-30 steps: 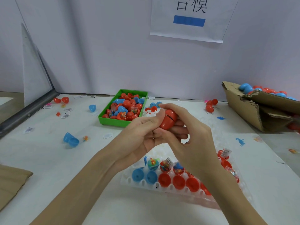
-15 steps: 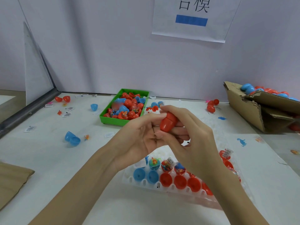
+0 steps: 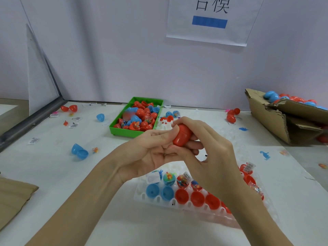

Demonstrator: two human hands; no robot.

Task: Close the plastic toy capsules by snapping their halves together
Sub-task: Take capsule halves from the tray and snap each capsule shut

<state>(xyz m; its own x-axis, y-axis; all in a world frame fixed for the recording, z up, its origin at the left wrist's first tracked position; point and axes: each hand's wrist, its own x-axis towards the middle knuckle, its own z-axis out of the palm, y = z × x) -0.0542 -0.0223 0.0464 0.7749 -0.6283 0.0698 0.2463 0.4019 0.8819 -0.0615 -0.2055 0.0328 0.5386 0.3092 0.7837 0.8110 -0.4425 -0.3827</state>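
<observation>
Toy-packing workbench: capsule bin [image 3: 124,129], carton [image 3: 276,121].

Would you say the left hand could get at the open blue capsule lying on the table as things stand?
Probably not yet: the left hand is helping hold the red capsule. The way to the blue capsule itself looks free, with only bare table between.

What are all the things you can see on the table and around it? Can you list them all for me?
red capsule: one, red, held up between both hands
white tray: one, white, near edge, holds blue and red capsule halves, some with toys
green bin: one, green, middle back, full of red and blue capsules
cardboard box: one, brown, far right, red and blue capsules inside
loose blue capsule: one, blue, open, left on table
paper sign: one, white with blue bar, on wall
left hand: one, pinches the capsule
right hand: one, grips the capsule
</observation>
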